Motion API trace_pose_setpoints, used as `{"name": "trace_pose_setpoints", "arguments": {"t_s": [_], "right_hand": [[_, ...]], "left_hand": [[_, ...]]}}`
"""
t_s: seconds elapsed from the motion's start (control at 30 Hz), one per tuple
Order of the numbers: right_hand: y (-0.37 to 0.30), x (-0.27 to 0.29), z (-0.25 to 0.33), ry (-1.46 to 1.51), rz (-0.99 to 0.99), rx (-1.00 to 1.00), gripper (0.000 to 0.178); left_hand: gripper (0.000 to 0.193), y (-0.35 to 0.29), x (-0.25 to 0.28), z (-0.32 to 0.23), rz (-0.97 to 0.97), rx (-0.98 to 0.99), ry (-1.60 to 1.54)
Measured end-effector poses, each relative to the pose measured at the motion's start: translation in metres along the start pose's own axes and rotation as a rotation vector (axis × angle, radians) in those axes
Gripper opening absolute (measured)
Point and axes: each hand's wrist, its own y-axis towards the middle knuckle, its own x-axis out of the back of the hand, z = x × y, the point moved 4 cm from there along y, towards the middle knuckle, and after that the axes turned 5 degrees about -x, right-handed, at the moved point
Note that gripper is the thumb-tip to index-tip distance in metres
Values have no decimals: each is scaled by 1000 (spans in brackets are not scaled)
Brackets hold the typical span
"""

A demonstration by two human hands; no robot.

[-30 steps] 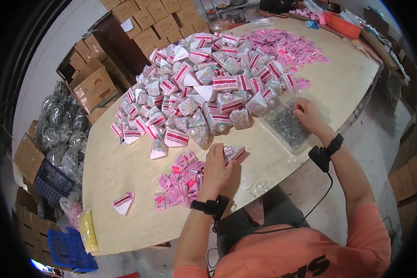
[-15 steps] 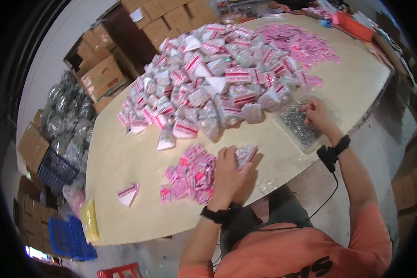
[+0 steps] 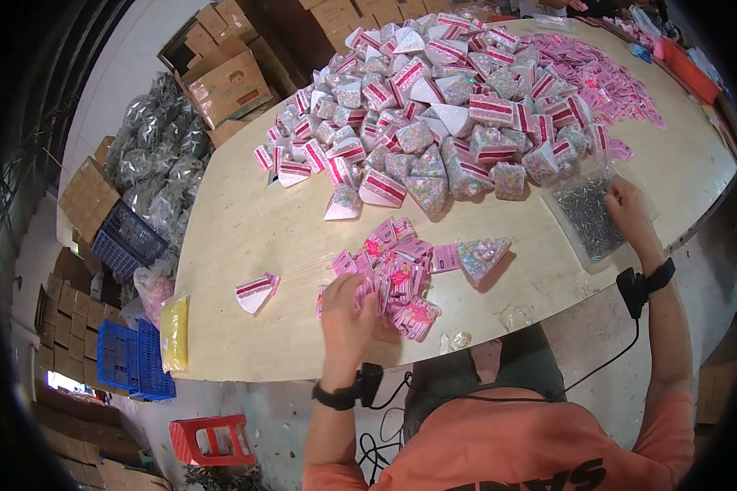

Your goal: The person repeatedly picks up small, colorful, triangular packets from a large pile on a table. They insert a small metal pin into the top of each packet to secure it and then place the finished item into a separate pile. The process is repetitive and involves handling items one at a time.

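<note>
My left hand (image 3: 348, 323) is at the left side of a loose pile of small pink cards (image 3: 397, 274), fingers curved and apart, with nothing visible in it. To the right of the pile lies a cake-slice-shaped piece (image 3: 483, 259) with a speckled pastel top, a pink card (image 3: 445, 259) against its left end. My right hand (image 3: 630, 213) is over a clear shallow tray (image 3: 585, 263) of small metal pieces (image 3: 588, 217). Its fingers are pinched together, and whatever may be between them is too small to see. Another slice (image 3: 255, 293) with a pink tag lies alone at the left.
A large heap of similar slices (image 3: 430, 184) covers the table's far middle, with many pink cards (image 3: 606, 82) behind it at the right. A yellow packet (image 3: 174, 335) sits at the left edge. Blue crates (image 3: 135, 360) and a red stool (image 3: 213, 438) stand on the floor.
My left hand has let go of the speckled slice and moved left to the pink cards. The slice now lies on the table. My right hand stays at the tray.
</note>
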Motion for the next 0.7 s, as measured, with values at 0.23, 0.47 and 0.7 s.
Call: {"name": "trace_pose_setpoints", "arguments": {"t_s": [0.23,0.47,0.7], "right_hand": [[2,7,4,361,18,-222,6],[11,-7,-19,488,103,-274,7],[13,-9,-16,476,67,-224,10]], "left_hand": [[40,-29,23,80,40,204,108],[55,-22,10,96,270,97,104],[56,-13,15,106,367,118,125]]}}
